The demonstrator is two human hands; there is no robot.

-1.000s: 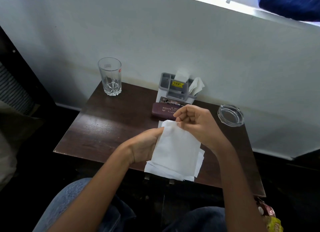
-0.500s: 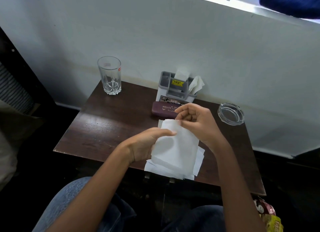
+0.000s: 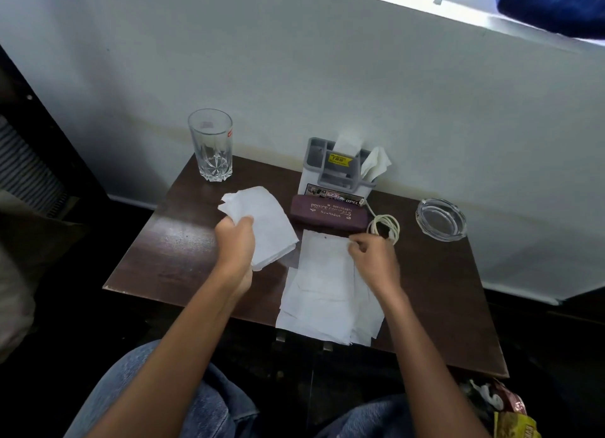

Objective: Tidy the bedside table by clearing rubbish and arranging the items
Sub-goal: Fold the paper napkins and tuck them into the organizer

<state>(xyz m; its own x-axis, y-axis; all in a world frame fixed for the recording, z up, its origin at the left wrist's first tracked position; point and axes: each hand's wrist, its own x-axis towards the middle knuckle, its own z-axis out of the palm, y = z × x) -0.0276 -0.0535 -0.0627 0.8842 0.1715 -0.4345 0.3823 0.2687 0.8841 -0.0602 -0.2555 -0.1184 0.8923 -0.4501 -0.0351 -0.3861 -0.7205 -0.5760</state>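
The person's left hand (image 3: 235, 241) hangs to the left of the spectacle case (image 3: 327, 213) and a little nearer the body. Its back faces up, and its fingers and thumb are curled round a bunch of folded tissues (image 3: 265, 221). The left forearm (image 3: 183, 333) is bare and runs back from it toward the lower left. The right hand (image 3: 373, 260) sits just in front of the case's right end, knuckles up and fingers bent, with the fingertips pinching the far right edge of a loose sheet (image 3: 324, 260). The right forearm (image 3: 422, 339), also bare, slants away from the case toward the lower right.
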